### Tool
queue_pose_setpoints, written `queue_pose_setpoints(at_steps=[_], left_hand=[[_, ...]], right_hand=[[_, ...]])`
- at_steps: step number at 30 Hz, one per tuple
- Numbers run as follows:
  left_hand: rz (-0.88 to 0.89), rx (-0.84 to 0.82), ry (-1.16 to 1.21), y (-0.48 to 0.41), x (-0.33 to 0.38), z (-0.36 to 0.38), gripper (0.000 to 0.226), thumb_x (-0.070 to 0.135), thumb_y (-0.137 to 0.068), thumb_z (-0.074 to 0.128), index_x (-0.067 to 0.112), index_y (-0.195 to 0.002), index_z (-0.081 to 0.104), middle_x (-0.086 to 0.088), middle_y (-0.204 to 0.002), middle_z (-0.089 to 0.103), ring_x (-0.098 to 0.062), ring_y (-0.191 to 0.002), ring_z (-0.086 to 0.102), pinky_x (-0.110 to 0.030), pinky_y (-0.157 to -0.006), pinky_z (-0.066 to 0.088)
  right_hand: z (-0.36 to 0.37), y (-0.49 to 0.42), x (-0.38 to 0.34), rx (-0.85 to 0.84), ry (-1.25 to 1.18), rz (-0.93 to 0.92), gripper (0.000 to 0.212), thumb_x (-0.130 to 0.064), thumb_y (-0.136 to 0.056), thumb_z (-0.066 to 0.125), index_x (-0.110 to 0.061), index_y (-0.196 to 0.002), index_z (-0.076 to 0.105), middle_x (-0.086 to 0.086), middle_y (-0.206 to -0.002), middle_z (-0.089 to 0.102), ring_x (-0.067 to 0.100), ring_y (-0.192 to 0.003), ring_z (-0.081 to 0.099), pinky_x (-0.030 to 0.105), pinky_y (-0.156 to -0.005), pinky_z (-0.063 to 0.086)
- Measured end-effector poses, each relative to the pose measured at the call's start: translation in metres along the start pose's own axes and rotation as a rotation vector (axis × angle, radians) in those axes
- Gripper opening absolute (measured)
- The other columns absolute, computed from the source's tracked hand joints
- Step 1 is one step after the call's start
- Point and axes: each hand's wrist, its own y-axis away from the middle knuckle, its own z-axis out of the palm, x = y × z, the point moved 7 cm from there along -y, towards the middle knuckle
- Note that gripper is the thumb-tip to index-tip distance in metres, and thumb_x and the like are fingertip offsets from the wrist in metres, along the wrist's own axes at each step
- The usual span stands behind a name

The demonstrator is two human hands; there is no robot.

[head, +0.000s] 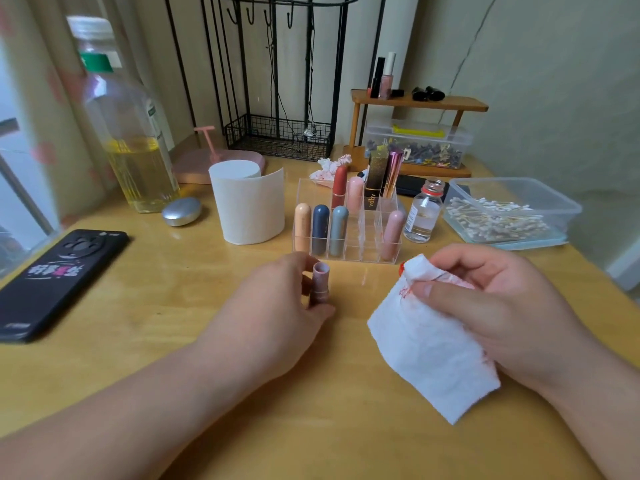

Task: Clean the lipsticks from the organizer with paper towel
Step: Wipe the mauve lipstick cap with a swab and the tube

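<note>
My left hand (277, 306) grips an uncapped dusty-pink lipstick tube (320, 282), standing upright on the wooden table in front of the organizer. My right hand (491, 299) holds a white paper towel (429, 355) stained with red; a small red object peeks out at the towel's top left corner. The clear acrylic organizer (367, 252) stands behind both hands and holds several capped lipsticks in peach, navy, grey-blue, red, pink, black-gold and metallic pink.
A paper towel roll (247, 202) stands left of the organizer. A small glass bottle (422, 211) and a box of cotton swabs (509, 213) sit to its right. A phone (59, 282), an oil bottle (128, 126) and crumpled used tissue (329, 168) are also on the table.
</note>
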Motion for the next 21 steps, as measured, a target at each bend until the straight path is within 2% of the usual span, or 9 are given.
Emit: queue_pose_setpoints(at_steps=[2,4,7,11,13,15,17,19,21], left_hand=[[-0.041,-0.034,0.133,0.003,0.001,-0.001,0.027,0.023,-0.083,0.078,0.029,-0.098,0.057,0.011,-0.07,0.07,-0.008,-0.045,0.064,-0.025,-0.047,0.053],[-0.044,-0.089,0.296,0.008,0.008,-0.002,0.033,0.022,-0.076,0.085,0.015,-0.097,0.06,0.001,-0.071,0.074,-0.023,-0.054,0.07,-0.037,-0.058,0.06],[-0.035,-0.141,0.71,0.017,0.019,-0.001,0.047,0.01,-0.065,0.086,-0.008,-0.097,0.056,-0.019,-0.071,0.072,-0.036,-0.062,0.071,-0.045,-0.06,0.061],[-0.025,-0.228,0.93,0.02,0.027,0.009,0.037,0.007,-0.061,0.082,-0.009,-0.088,0.063,-0.023,-0.067,0.068,-0.032,-0.055,0.067,-0.039,-0.056,0.06],[-0.025,-0.272,0.963,0.021,0.028,0.015,0.027,0.01,-0.06,0.082,-0.003,-0.082,0.071,-0.021,-0.067,0.068,-0.029,-0.054,0.065,-0.037,-0.058,0.061],[-0.015,-0.311,0.99,0.023,0.03,0.018,0.026,0.01,-0.062,0.081,-0.002,-0.084,0.075,-0.019,-0.067,0.068,-0.026,-0.054,0.064,-0.034,-0.059,0.061],[0.004,-0.327,1.005,0.024,0.031,0.02,0.027,0.01,-0.063,0.08,-0.003,-0.086,0.076,-0.018,-0.068,0.068,-0.024,-0.055,0.063,-0.031,-0.059,0.06],[0.02,-0.336,1.004,0.023,0.031,0.02,0.026,0.009,-0.064,0.081,-0.003,-0.086,0.076,-0.016,-0.069,0.069,-0.022,-0.057,0.063,-0.031,-0.059,0.059],[0.051,-0.338,0.992,0.023,0.031,0.021,0.021,0.006,-0.067,0.085,0.0,-0.085,0.078,-0.014,-0.073,0.071,-0.02,-0.059,0.064,-0.03,-0.06,0.058]], right_hand=[[-0.004,0.0,-0.002,0.068,-0.029,-0.03,0.009,-0.004,-0.078,0.076,-0.013,-0.076,0.074,0.011,-0.073,0.07,0.016,-0.064,0.064,0.02,-0.055,0.049],[-0.006,0.0,-0.005,0.119,-0.046,-0.066,0.007,-0.008,-0.078,0.072,-0.015,-0.076,0.075,0.009,-0.073,0.072,0.014,-0.063,0.065,0.02,-0.056,0.05],[-0.004,0.002,-0.008,0.149,-0.066,-0.105,0.009,-0.016,-0.072,0.069,-0.01,-0.078,0.073,0.008,-0.07,0.072,0.012,-0.06,0.065,0.018,-0.055,0.05],[0.008,0.009,-0.012,0.116,-0.045,-0.175,0.009,-0.017,-0.076,0.068,-0.011,-0.082,0.068,0.02,-0.073,0.069,0.029,-0.056,0.062,0.035,-0.049,0.052],[0.013,0.016,-0.013,0.169,-0.049,-0.233,0.01,-0.018,-0.073,0.07,-0.011,-0.08,0.068,0.017,-0.071,0.068,0.02,-0.056,0.06,0.027,-0.05,0.051],[0.02,0.023,-0.018,0.204,-0.047,-0.318,0.005,-0.021,-0.076,0.071,-0.017,-0.076,0.069,0.006,-0.072,0.07,0.01,-0.058,0.059,0.021,-0.054,0.052],[0.026,0.029,-0.018,0.183,-0.006,-0.403,0.013,-0.03,-0.086,0.072,-0.02,-0.077,0.071,-0.005,-0.091,0.075,0.012,-0.069,0.067,0.028,-0.06,0.057],[0.026,0.029,-0.017,0.174,0.054,-0.432,0.016,-0.033,-0.084,0.072,-0.017,-0.082,0.073,-0.004,-0.107,0.075,0.019,-0.091,0.072,0.035,-0.074,0.059],[0.028,0.028,-0.018,0.11,0.02,-0.438,0.012,-0.028,-0.085,0.07,-0.016,-0.085,0.074,-0.002,-0.11,0.074,0.021,-0.101,0.07,0.03,-0.083,0.055]])
